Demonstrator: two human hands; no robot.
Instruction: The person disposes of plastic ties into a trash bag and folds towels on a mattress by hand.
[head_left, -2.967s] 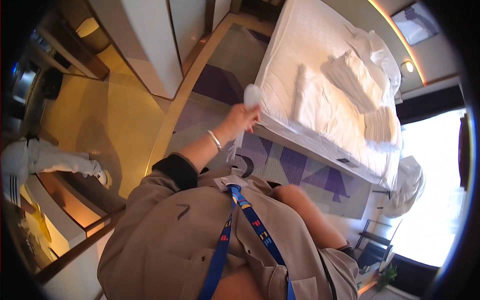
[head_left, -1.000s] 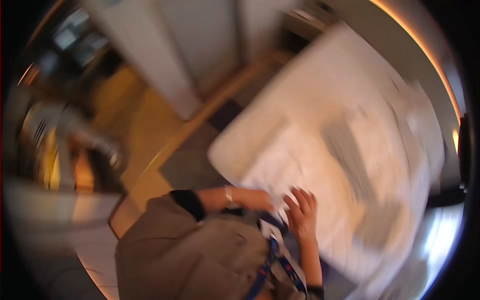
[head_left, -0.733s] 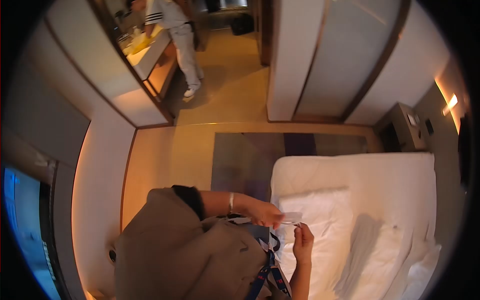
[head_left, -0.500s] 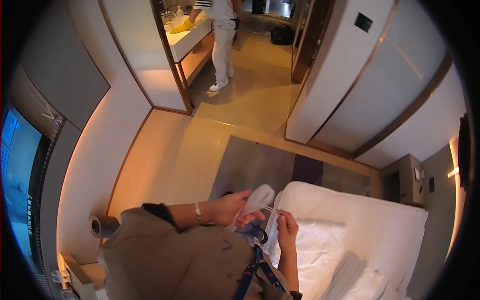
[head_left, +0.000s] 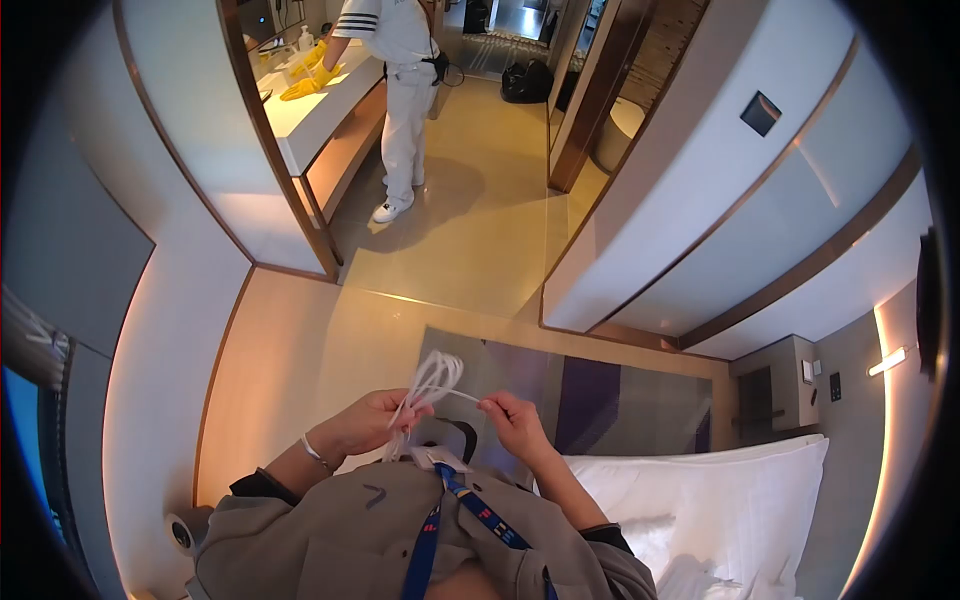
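Note:
A looped bundle of thin white cable (head_left: 437,378) is held in front of my chest. My left hand (head_left: 385,420) is closed around the lower part of the loops, which stick up above the fingers. One strand runs off to the right, where my right hand (head_left: 513,425) pinches it between thumb and fingers. What kind of plug the cable has, if any, does not show. A blue lanyard (head_left: 487,520) with a badge hangs over my grey-brown top, just below the hands.
At right stands a bed with white bedding (head_left: 700,490). A grey and purple rug (head_left: 590,400) covers the floor ahead. Beyond, a person in white clothes (head_left: 405,120) and yellow gloves (head_left: 305,85) works at a washbasin counter (head_left: 300,120). A black bag (head_left: 525,82) lies farther back.
My view has turned, and the bed now sits lower in the picture. The cable loops have spread and are more distinct, with a strand still stretched between both hands.

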